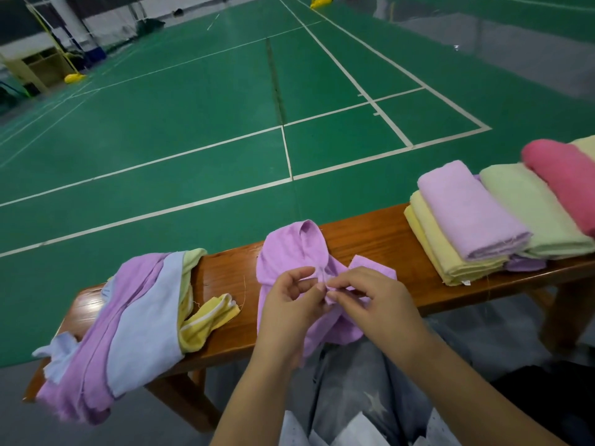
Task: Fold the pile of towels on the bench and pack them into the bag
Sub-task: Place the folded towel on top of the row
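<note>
**A:** Head camera, looking down over the bench point(370, 235), a brown wooden one at the edge of a green court floor point(193, 123). What's in play?

**B:** A lilac towel point(289, 249), crumpled, lying across the middle of the bench with its near edge hanging over the front. Thin cloth, one fold ridged up at the far side, a square corner flipped out to the right.

**A:** And the hands?

**B:** Both on it. The left hand point(289, 304) pinches a bunched bit of the lilac cloth between thumb and forefinger; the right hand point(370, 300) meets it there, fingertips pressed on the same small gather. The two hands are nearly touching.

**A:** To the left?

**B:** The unfolded pile point(128, 317): lilac, pale blue, a sliver of light green, and a yellow towel with a white stripe poking out to the right. It's loose and rumpled, draped over the front edge at the bench's left end.

**A:** The right side?

**B:** The folded stack point(502, 214), neat rectangles overlapping: yellow at the bottom, lilac on top, then light green, then pink toward the frame edge.

**A:** A bag?

**B:** Something dark sits at lower right; I can't tell what it is.
</note>
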Demonstrator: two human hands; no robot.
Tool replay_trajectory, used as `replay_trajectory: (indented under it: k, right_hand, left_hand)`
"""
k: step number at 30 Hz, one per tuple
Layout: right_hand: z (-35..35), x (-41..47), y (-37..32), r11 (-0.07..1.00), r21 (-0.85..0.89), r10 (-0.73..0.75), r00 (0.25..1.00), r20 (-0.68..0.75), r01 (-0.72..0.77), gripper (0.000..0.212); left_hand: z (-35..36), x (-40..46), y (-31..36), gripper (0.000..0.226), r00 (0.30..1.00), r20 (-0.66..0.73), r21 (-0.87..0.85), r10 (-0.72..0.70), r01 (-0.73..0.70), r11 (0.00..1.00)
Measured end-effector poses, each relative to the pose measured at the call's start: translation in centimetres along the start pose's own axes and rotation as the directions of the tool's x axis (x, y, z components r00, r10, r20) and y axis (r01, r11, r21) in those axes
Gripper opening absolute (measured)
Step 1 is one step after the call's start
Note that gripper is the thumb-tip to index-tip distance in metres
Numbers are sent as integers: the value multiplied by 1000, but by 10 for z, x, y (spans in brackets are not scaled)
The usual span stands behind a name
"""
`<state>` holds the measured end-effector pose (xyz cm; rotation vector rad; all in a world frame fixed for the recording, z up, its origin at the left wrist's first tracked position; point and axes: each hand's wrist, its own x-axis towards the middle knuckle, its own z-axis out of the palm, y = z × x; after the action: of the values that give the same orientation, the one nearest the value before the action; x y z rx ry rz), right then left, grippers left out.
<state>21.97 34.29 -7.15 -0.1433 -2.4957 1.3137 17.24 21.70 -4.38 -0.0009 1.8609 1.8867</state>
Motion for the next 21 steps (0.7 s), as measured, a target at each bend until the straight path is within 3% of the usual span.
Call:
replay_trajectory:
  k: [7, 10, 12, 13, 14, 16, 18, 19, 21]
  right_hand:
    - [0, -13, 1, 999, -21, -30, 1000, 7, 30, 23]
    - [-4, -14, 5, 1000, -9, 27, 1000, -2, -27, 18]
    - [-5, -13, 9, 995, 15, 97, 995, -15, -96, 17]
    - [-4, -14, 11, 991, 18, 135, 991, -24, -135, 15]
    - [-5, -15, 13, 985, 35, 169, 985, -42, -168, 12]
    - [-6, -17, 17, 971, 93, 226, 970, -84, -219, 12]
    - [-9, -18, 20, 959, 142, 260, 959, -111, -244, 14]
    - [-11, -19, 21, 953, 154, 278, 954, -109, -260, 14]
    - [-14, -20, 25, 941, 155, 317, 943, -97, -300, 14]
  left_hand:
    - [0, 3, -2, 23, 1000, -15, -11, -22, 22, 1000]
    - [1, 4, 0, 23, 998, 33, -43, -49, 51, 998]
    - [-1, 9, 0, 19, 999, 40, 58, -32, 30, 998]
    - [-4, 17, -3, 17, 999, 28, 210, 23, -28, 977]
    - [-10, 29, -8, 17, 993, 10, 439, 122, -114, 891]
    - [-26, 56, -24, 26, 950, 51, 843, 309, -206, 496]
    - [-42, 75, -43, 37, 955, 97, 964, 281, -161, 213]
    - [-49, 80, -52, 41, 973, 104, 979, 205, -137, 153]
    - [-57, 82, -67, 45, 988, 112, 982, 103, -126, 141]
